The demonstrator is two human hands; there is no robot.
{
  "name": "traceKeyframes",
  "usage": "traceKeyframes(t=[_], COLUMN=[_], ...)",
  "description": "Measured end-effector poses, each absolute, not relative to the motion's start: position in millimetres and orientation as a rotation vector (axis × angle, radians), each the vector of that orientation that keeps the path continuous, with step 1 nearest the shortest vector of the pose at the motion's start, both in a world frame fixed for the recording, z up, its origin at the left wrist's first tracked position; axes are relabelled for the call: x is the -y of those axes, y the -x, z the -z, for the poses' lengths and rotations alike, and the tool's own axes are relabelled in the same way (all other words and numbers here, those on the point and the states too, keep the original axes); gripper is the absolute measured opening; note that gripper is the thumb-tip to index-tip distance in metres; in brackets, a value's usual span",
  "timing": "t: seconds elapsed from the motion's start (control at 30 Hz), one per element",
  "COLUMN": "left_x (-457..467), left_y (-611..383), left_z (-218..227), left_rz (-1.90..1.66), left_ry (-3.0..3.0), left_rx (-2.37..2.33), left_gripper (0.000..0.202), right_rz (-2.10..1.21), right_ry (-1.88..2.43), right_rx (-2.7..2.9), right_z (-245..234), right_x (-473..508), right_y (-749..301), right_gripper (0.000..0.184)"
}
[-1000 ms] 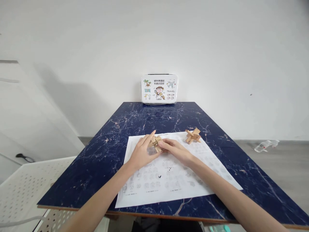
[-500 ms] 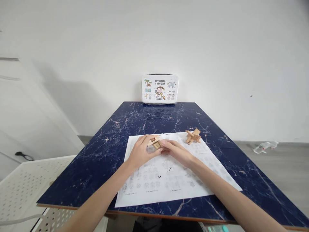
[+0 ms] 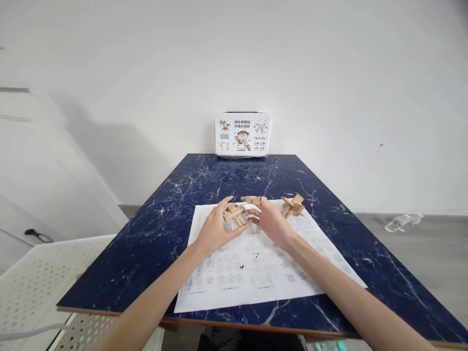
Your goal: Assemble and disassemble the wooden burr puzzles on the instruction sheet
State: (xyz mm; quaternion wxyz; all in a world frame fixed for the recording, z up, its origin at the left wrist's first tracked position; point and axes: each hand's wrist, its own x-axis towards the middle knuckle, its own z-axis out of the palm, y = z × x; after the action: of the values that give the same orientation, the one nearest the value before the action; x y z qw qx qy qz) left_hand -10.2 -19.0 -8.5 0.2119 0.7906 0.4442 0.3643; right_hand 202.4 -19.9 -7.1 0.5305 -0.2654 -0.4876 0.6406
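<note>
My left hand (image 3: 212, 230) is curled around a cluster of crossed, notched wooden puzzle pieces (image 3: 234, 213) over the paper sheet (image 3: 241, 292). Between the thumb and index finger of my right hand (image 3: 273, 223) is a separate notched wooden puzzle piece (image 3: 253, 200), a little beyond the cluster and apart from it. The other fingers of that hand are bent toward the cluster. To the right on the sheet's far edge lies an interlocked wooden puzzle (image 3: 293, 206), touched by neither hand. The sheet carries printed diagrams, partly covered by my hands.
A white case with cartoon prints (image 3: 243, 135) stands at the far end of the blue marbled table (image 3: 146, 253), against the wall. At the left is a white perforated surface (image 3: 32, 282). A clear plastic bottle (image 3: 398, 223) lies on the floor at the right.
My right hand has drawn one wooden piece away from the cluster, moving it up and right. The left hand keeps the other pieces in nearly the same place, its fingers slightly more open.
</note>
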Motion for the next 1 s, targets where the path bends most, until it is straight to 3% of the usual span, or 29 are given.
traceKeyframes(t=[0.37, 0.6, 1.0], left_x=[17.7, 18.3, 22.3], left_y=[10.0, 9.3, 9.9], left_z=[9.2, 7.2, 1.5], left_rz=[-1.115, -1.280, -1.115], left_ry=[-2.212, -2.247, -2.366], left_rx=[-1.207, -1.141, -1.074], left_gripper=[0.081, 0.077, 0.066], right_rz=[-1.508, -1.708, -1.645], right_ry=[0.658, 0.665, 0.751], right_rx=[1.184, 1.168, 1.374], right_z=[11.6, 18.1, 11.1], right_x=[18.3, 16.0, 29.2], right_y=[-201.2, -200.4, -195.4], right_gripper=[0.044, 0.046, 0.042])
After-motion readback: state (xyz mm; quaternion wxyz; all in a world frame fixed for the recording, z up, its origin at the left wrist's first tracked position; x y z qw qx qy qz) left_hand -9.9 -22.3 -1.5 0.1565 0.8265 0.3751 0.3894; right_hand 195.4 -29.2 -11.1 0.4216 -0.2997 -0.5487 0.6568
